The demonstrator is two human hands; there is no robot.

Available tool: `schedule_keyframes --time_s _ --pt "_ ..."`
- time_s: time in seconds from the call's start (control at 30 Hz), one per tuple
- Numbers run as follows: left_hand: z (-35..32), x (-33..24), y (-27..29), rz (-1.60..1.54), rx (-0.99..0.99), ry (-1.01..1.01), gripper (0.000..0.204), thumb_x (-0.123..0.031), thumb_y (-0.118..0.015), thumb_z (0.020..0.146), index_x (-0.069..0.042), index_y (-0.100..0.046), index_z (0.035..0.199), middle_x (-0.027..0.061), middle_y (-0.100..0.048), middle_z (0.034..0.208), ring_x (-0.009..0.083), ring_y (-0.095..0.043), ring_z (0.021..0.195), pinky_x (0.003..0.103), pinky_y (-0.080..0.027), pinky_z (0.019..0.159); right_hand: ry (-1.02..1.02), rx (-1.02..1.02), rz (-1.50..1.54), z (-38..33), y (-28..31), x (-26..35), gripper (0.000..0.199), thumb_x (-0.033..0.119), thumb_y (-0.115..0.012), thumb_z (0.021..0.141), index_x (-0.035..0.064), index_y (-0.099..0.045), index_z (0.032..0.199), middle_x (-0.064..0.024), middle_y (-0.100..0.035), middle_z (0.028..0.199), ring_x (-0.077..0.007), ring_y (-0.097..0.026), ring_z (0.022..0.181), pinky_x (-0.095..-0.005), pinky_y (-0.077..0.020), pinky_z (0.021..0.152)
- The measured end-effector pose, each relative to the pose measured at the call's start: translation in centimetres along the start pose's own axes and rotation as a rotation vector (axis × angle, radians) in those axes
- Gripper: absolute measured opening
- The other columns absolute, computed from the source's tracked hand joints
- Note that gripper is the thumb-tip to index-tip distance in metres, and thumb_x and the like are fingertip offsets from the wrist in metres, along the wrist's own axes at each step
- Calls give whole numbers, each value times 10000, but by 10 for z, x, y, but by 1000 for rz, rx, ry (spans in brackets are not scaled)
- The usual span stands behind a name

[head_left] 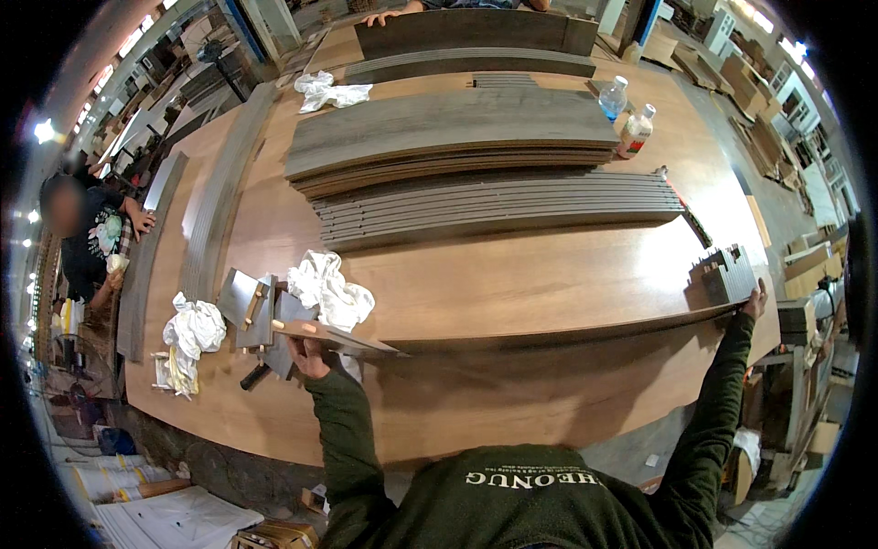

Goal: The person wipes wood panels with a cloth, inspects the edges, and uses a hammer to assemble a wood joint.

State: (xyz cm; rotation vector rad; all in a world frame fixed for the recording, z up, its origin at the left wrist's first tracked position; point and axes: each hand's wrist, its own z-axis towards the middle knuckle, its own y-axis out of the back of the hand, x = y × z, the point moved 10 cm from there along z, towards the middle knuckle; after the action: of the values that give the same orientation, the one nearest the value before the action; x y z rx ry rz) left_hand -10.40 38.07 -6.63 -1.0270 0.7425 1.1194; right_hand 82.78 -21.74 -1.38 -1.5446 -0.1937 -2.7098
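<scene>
A long, thin dark board [558,340] stretches across the near side of the table, seen almost edge-on. My right hand [755,299] is closed on its right end, beside a bundle of short grey pieces [727,275]. At the other end, my left hand [314,357] is closed under a short grey board [340,339] with light wooden dowels at its tip. That short board meets the left end of the long one; whether they are joined I cannot tell. More short grey boards with dowels [245,302] lie just left of my left hand.
Stacked wide grey boards [448,133] and grooved strips [503,209] fill the table's middle. White cloths [331,291] lie at left. Two bottles [637,133] stand at far right. One person [101,229] works at the left edge; another person's hand [380,17] rests at the far end.
</scene>
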Motion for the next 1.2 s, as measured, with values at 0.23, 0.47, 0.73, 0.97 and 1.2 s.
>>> schedule_keyframes --time_s 0.23,0.47,0.73,0.97,1.2 --pt "-9 -7 1 130 -197 -23 704 -332 -655 784 51 -328 1276 147 -478 1138 217 -468 982 327 -408 804 -23 11 -4 7 4 -3 442 152 -492 821 9 -419 1233 -185 -520 1051 -264 -528 910 -356 -446 813" --pt "-21 -3 14 130 -210 -114 688 -230 -643 799 47 -275 1309 163 -444 1201 236 -462 1023 355 -409 852 101 1 -16 -1 -7 7 406 202 -524 814 56 -500 1192 -151 -541 1004 -214 -524 784 -316 -459 714" --pt "-29 -5 8 304 -355 -299 594 -253 -580 845 27 -310 1295 177 -439 1217 248 -463 1061 364 -400 877 149 -2 -257 11 15 8 430 221 -499 826 34 -467 1212 -144 -544 1048 -227 -536 886 -318 -445 782" --pt "4 -68 -24 190 81 -168 832 -303 -734 652 49 -316 1279 185 -415 1229 274 -418 1108 392 -369 907 224 -37 -422 -13 -24 41 450 194 -495 859 16 -409 1263 -125 -563 914 -152 -494 716 -264 -422 639" --pt "15 -186 -210 1486 990 -605 802 -411 -798 462 -95 -527 1147 108 -549 1039 269 -505 964 399 -324 883 114 50 -300 -6 -4 15 443 152 -450 873 -32 -360 1266 -166 -570 984 -195 -551 859 -311 -460 729"
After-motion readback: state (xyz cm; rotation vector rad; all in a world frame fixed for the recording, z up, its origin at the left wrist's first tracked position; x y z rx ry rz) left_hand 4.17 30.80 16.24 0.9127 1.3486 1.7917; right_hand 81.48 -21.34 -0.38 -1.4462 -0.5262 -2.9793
